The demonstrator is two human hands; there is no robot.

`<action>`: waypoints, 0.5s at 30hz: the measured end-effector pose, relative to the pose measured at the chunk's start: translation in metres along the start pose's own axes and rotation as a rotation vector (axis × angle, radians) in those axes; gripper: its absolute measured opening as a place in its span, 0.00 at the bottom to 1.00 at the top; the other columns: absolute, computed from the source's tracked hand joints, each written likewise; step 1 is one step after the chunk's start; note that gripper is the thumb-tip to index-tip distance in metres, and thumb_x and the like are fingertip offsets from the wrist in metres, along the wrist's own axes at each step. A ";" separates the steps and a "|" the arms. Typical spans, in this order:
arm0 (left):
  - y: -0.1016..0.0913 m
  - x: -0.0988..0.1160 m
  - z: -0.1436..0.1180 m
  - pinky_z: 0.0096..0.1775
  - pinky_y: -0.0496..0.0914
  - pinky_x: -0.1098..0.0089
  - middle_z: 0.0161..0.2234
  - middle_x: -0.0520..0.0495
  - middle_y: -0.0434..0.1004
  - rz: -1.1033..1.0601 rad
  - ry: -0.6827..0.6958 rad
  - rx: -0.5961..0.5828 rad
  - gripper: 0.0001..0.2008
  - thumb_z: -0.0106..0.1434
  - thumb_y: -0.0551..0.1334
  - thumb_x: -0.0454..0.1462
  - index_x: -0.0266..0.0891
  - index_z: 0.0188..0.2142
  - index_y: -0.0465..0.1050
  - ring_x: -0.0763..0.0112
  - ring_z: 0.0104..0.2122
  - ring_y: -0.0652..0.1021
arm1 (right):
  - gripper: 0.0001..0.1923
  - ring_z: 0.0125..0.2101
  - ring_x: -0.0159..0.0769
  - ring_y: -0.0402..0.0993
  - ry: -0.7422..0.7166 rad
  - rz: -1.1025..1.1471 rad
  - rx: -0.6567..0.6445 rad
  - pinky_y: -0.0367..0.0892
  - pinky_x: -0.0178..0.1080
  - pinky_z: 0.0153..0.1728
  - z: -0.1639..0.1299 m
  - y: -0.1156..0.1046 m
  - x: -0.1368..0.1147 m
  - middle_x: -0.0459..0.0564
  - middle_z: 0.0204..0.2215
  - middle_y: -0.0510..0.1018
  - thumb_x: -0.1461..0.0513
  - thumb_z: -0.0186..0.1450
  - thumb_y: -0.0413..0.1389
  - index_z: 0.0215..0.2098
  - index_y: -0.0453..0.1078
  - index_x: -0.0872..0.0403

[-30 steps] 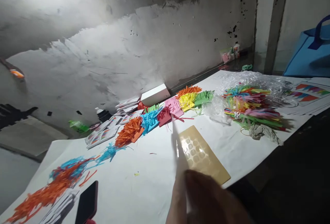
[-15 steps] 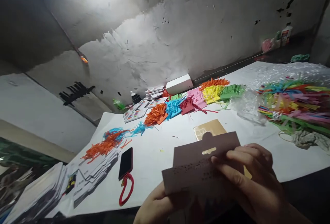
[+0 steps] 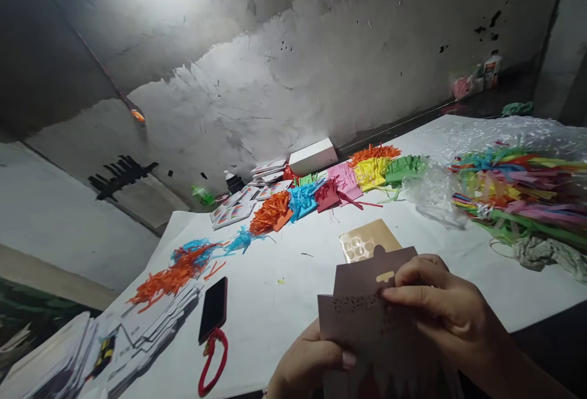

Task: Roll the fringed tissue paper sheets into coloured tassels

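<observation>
A shaded cardboard packet (image 3: 362,325) with a hang-hole tab at its top and small print on its face is held up in front of me. My left hand (image 3: 302,356) grips its lower left side, the thumb lying across the front. At the upper right, my right hand (image 3: 443,301) pinches the packet beside the hang hole, thumb and fingers closed. Just behind the packet, a gold sheet with round clear stickers (image 3: 364,243) lies on the white table (image 3: 270,313). The packet's lower part is dark, so what is inside cannot be made out.
A phone with a red strap (image 3: 213,308) and stacked flat cards (image 3: 156,319) are at the left. Coloured shredded paper bundles (image 3: 302,197) run across the back. A white box (image 3: 313,157) stands behind them. Plastic-wrapped coloured strips (image 3: 518,182) lie at the right.
The packet has shifted right and slightly down, turning a little. My left thumb now shows on its front, and my right fingers have closed in near the hang hole. The view has tilted slightly.
</observation>
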State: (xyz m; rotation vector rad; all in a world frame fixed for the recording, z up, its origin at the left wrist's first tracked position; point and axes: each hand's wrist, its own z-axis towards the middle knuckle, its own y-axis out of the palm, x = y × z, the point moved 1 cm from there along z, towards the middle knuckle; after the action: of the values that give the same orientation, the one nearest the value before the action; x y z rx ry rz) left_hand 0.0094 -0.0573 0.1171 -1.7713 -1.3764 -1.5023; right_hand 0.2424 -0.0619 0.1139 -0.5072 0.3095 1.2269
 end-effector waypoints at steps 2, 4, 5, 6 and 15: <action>0.000 -0.001 0.003 0.48 0.70 0.60 0.34 0.46 0.87 -0.010 0.013 -0.022 0.25 0.39 0.64 0.29 0.37 0.39 0.87 0.47 0.45 0.79 | 0.15 0.36 0.37 0.76 -0.007 0.010 -0.011 0.75 0.37 0.34 -0.001 0.001 0.000 0.49 0.33 0.79 0.73 0.66 0.56 0.44 0.78 0.50; 0.001 -0.003 0.005 0.50 0.69 0.61 0.36 0.46 0.87 -0.026 0.019 -0.061 0.27 0.38 0.63 0.28 0.37 0.40 0.86 0.47 0.46 0.79 | 0.15 0.36 0.37 0.76 -0.035 -0.018 -0.034 0.74 0.38 0.36 -0.003 0.001 -0.003 0.49 0.34 0.80 0.73 0.65 0.57 0.44 0.78 0.51; 0.001 -0.005 0.006 0.50 0.69 0.60 0.37 0.46 0.87 -0.046 0.018 -0.081 0.27 0.37 0.63 0.29 0.36 0.40 0.86 0.46 0.47 0.79 | 0.15 0.36 0.37 0.76 -0.052 -0.036 -0.043 0.73 0.38 0.37 -0.004 0.000 -0.004 0.49 0.35 0.80 0.74 0.65 0.57 0.44 0.77 0.52; 0.002 -0.007 0.007 0.51 0.69 0.60 0.37 0.46 0.87 -0.070 0.012 -0.094 0.28 0.37 0.62 0.29 0.36 0.41 0.86 0.46 0.47 0.79 | 0.15 0.36 0.36 0.76 -0.068 -0.052 -0.047 0.73 0.39 0.40 -0.006 0.000 -0.005 0.49 0.35 0.81 0.74 0.65 0.57 0.44 0.76 0.53; 0.012 -0.007 -0.003 0.43 0.71 0.63 0.32 0.45 0.86 -0.096 -0.055 0.096 0.16 0.44 0.65 0.32 0.36 0.35 0.86 0.52 0.38 0.82 | 0.09 0.35 0.35 0.76 0.031 -0.081 0.009 0.72 0.36 0.38 -0.026 -0.006 -0.002 0.49 0.33 0.78 0.70 0.69 0.53 0.39 0.71 0.51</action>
State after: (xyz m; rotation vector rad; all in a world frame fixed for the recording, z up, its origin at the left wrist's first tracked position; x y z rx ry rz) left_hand 0.0190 -0.0675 0.1143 -1.7217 -1.5545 -1.4197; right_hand 0.2487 -0.0791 0.0937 -0.5270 0.3177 1.1401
